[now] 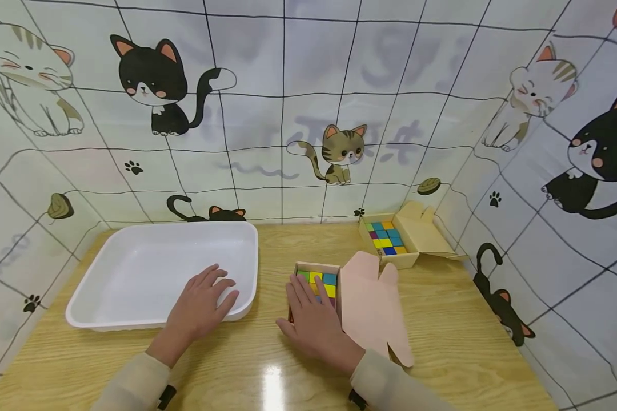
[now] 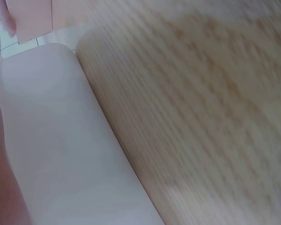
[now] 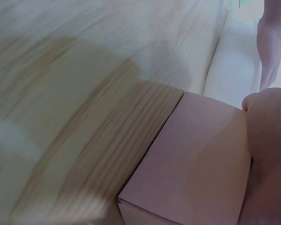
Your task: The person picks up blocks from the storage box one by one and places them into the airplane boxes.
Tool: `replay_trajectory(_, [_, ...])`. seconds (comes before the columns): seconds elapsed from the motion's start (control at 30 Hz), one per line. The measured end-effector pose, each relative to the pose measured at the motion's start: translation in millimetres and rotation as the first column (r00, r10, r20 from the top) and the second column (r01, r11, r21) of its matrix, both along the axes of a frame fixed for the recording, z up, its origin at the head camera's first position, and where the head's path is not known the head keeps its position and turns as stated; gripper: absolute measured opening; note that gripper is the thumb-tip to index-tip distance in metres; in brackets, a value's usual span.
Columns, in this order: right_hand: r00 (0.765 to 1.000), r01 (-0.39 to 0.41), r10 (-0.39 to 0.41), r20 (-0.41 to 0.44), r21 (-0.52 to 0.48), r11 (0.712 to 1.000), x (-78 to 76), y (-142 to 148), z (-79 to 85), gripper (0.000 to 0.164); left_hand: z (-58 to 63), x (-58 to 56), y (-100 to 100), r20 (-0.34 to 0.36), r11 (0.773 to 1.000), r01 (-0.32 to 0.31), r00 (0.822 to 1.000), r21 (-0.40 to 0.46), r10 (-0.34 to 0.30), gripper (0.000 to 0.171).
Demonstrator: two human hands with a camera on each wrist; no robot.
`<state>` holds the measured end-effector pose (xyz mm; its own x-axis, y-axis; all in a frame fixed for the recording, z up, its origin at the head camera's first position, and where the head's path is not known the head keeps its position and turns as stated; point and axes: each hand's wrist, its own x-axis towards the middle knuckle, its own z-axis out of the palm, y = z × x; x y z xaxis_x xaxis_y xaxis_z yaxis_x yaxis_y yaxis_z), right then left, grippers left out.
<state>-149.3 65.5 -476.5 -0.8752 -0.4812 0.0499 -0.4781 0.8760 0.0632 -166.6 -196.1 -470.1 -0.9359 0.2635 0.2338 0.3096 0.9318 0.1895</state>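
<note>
My right hand (image 1: pixel 316 322) lies over a small cardboard box (image 1: pixel 316 266) with its fingers stretched out across colored cubes (image 1: pixel 329 279). Green, yellow and blue faces show around the fingers; the palm hides the box's near part. A pink lid (image 1: pixel 372 311) is folded out to the right. In the right wrist view, this hand (image 3: pixel 271 140) is above the box's side (image 3: pixel 192 159). With loosely spread fingers and nothing in its grasp, my left hand (image 1: pixel 200 305) is over the near right edge of a white tray (image 1: pixel 128 274). Whether it touches the tray, I cannot tell.
A second cardboard box (image 1: pixel 405 261) with its lid folded out holds several colored cubes (image 1: pixel 383 242) at the back right of the wooden table (image 1: pixel 288 240). Walls covered with a cat-patterned sheet (image 1: pixel 267 68) stand behind and at both sides.
</note>
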Motion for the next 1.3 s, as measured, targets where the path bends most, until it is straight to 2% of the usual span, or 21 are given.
replay_trajectory(0.2, [1.0,0.005,-0.005,0.004,-0.048,0.999,-0.3,24,1.1,0.075,0.0,0.4,1,-0.027,1.0,0.013,1.0,0.012,-0.013,0.04])
replay_trajectory(0.4, [0.999,-0.042,0.039,-0.029,-0.082,0.996,-1.7,51,-2.9,0.08,0.5,1.1,0,-0.024,1.0,0.011,1.0,0.005,-0.011,0.037])
replay_trajectory(0.57, [0.997,-0.056,0.051,-0.053,-0.096,0.994,0.2,75,-4.0,0.077,0.1,1.6,0,-0.019,1.0,0.019,1.0,0.0,-0.019,0.037])
replay_trajectory(0.77, [0.998,-0.03,0.024,-0.062,-0.098,0.995,2.4,100,-5.6,0.076,1.6,1.2,0,-0.014,1.0,0.018,1.0,-0.008,-0.019,0.038])
replay_trajectory(1.03, [0.992,-0.059,0.05,-0.119,-0.073,0.996,-0.3,152,-4.7,0.073,1.5,0.5,1,-0.019,1.0,0.015,1.0,0.001,-0.015,0.037])
replay_trajectory(1.3, [0.993,-0.072,0.066,-0.097,-0.053,0.996,-4.3,191,-1.3,0.073,-0.3,1.6,0,-0.044,1.0,0.017,0.999,0.009,-0.016,0.035])
